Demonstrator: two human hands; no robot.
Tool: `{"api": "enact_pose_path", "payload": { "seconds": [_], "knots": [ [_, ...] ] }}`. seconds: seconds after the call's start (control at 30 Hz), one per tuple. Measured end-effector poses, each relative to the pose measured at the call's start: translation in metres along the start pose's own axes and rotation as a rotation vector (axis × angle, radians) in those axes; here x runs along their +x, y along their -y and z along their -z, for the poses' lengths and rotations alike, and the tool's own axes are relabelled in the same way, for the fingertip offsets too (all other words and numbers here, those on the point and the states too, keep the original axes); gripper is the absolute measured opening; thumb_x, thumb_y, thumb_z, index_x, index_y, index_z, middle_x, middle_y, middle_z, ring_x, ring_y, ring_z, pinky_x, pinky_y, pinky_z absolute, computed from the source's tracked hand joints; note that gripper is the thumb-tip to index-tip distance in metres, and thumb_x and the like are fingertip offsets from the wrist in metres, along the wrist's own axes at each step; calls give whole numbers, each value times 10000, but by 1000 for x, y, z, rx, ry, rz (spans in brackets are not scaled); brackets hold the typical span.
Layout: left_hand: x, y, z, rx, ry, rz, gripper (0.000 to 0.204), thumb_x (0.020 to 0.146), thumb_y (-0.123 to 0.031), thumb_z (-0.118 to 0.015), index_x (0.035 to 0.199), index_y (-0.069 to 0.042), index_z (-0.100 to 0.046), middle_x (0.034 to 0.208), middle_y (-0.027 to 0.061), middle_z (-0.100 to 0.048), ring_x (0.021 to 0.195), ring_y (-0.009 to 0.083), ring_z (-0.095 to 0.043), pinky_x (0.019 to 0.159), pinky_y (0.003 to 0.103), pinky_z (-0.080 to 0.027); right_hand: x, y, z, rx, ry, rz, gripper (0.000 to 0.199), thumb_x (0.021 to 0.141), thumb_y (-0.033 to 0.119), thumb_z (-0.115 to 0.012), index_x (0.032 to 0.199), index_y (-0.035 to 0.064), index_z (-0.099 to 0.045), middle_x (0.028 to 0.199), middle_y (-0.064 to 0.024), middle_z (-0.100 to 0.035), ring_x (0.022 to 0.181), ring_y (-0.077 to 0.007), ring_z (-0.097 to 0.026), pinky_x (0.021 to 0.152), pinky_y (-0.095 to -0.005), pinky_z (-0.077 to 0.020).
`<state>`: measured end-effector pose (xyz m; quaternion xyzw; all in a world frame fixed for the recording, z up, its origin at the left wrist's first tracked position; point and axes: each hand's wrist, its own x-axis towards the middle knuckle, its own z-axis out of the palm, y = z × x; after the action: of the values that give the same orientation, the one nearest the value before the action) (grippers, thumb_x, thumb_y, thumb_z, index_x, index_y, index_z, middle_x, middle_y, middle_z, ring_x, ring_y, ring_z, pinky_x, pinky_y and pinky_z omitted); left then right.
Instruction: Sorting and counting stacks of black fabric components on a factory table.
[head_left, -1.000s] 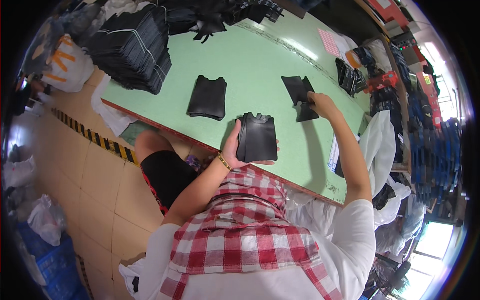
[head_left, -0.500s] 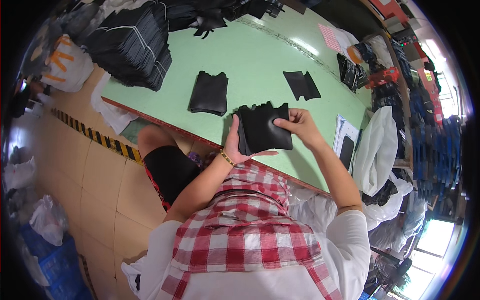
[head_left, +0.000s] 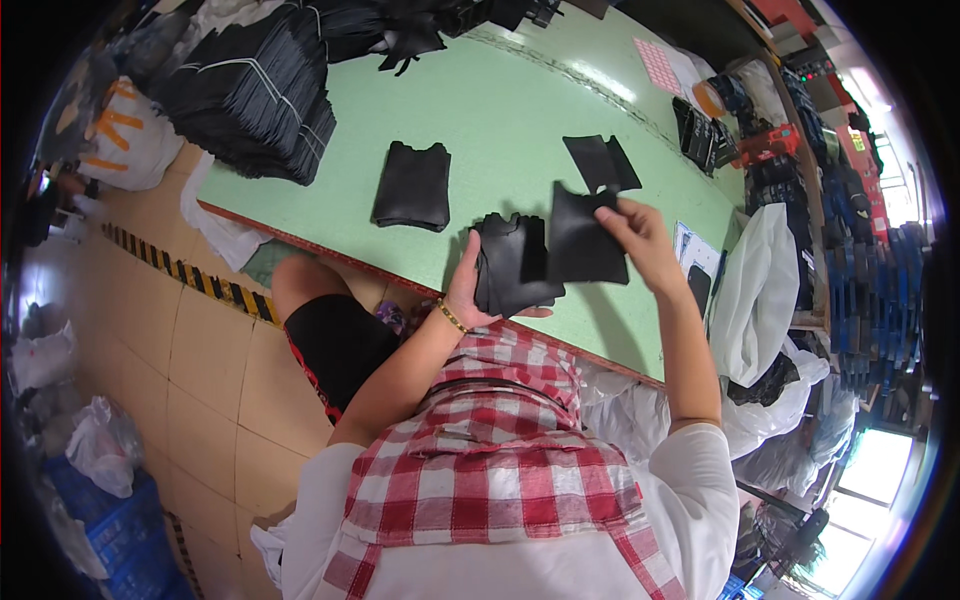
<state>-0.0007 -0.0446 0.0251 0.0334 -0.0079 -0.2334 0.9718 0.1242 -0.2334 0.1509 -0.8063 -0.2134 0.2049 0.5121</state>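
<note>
A stack of black leather-like pieces [head_left: 508, 268] rests in my left hand [head_left: 468, 285], the thumb up along its left edge and the fingers beneath. My right hand [head_left: 642, 240] pinches a single black piece [head_left: 585, 240] by its upper right corner, lifted off to the right of the stack. Beyond it, another loose black piece [head_left: 612, 160] lies on the green table [head_left: 500, 130]. To the left on the table sits a small neat pile of black pieces [head_left: 413, 187] with notched top edges.
A tall bundle of black sheets tied with white cord [head_left: 255, 95] stands at the table's far left. At the right lie papers with a dark phone-like object [head_left: 698, 285], beside a white plastic bag [head_left: 748, 295]. Blue crates [head_left: 115, 530] stand on the floor at lower left.
My right hand has drawn one piece off the stack and carried it to the right and slightly away. My left hand still holds the stack in nearly the same place.
</note>
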Motion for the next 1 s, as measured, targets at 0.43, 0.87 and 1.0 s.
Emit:
{"api": "enact_pose_path", "payload": {
  "seconds": [0.43, 0.87, 1.0],
  "knots": [
    [0, 5, 9, -50, 266, 3, 838, 771, -464, -700, 1420, -151, -272, 1425, 215, -315, 1312, 377, -337, 982, 577, -403, 142, -128, 58, -968, -456, -329, 619, 669, 449, -791, 938, -72, -593, 915, -192, -640, 936, -309, -607, 784, -402, -478],
    [-1, -1, 11, 50, 121, 99, 859, 814, -709, -430, 1432, -139, -257, 1360, 228, -408, 1233, 433, -429, 834, 512, -507, 39, 10, 24, 21, 18, 161, 121, 853, 105, -655, 898, 6, -602, 766, 28, -590, 703, -35, -515, 609, -217, -415],
    [2, -2, 9, 42, 129, 140, 921, 778, -775, -370, 1440, -147, -249, 1369, 249, -389, 1207, 466, -441, 786, 589, -509, 22, 32, 9, -27, 466, 35, 178, 849, 130, -668, 816, 47, -514, 715, 77, -430, 692, -26, -458, 603, -202, -379]
  ]
}}
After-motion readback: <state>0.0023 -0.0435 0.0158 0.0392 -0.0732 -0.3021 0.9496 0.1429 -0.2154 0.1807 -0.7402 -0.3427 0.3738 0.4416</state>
